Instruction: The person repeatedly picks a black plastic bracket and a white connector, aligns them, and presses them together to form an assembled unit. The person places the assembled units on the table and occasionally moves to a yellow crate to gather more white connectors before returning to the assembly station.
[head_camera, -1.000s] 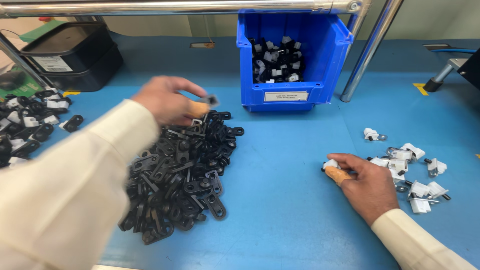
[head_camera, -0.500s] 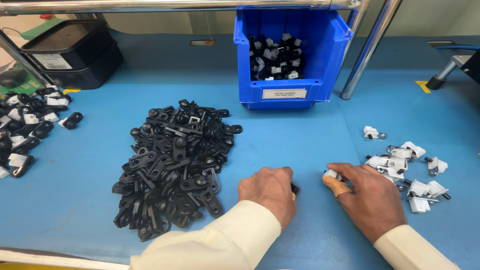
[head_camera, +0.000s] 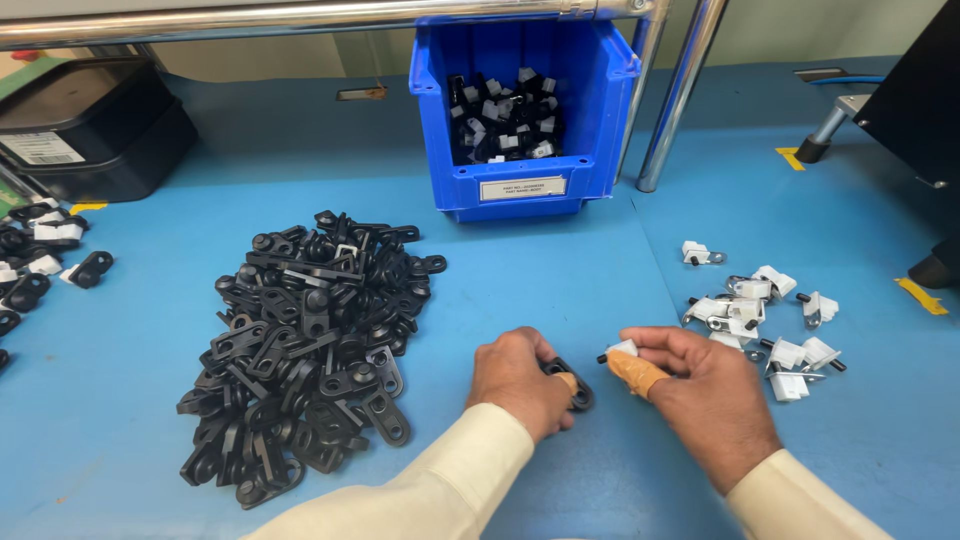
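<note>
My left hand (head_camera: 518, 380) rests on the blue table, fingers closed on a flat black plastic bracket (head_camera: 575, 385). My right hand (head_camera: 700, 385) sits just to its right, pinching a small white clip with a black pin (head_camera: 618, 351); an orange wrap covers one finger. The two parts are a few centimetres apart. A large heap of black brackets (head_camera: 310, 340) lies left of my left hand. A loose group of white clips (head_camera: 765, 315) lies right of my right hand.
A blue bin (head_camera: 520, 190) holding assembled black-and-white parts stands at the back centre, beside a metal post (head_camera: 680, 100). More assembled pieces (head_camera: 45, 260) lie at the left edge, below a black tray (head_camera: 80, 130). A dark machine (head_camera: 920, 90) is far right.
My left hand came back from the top of the black heap to the table front with a bracket, stopping beside my right hand, which lifted its white clip slightly.
</note>
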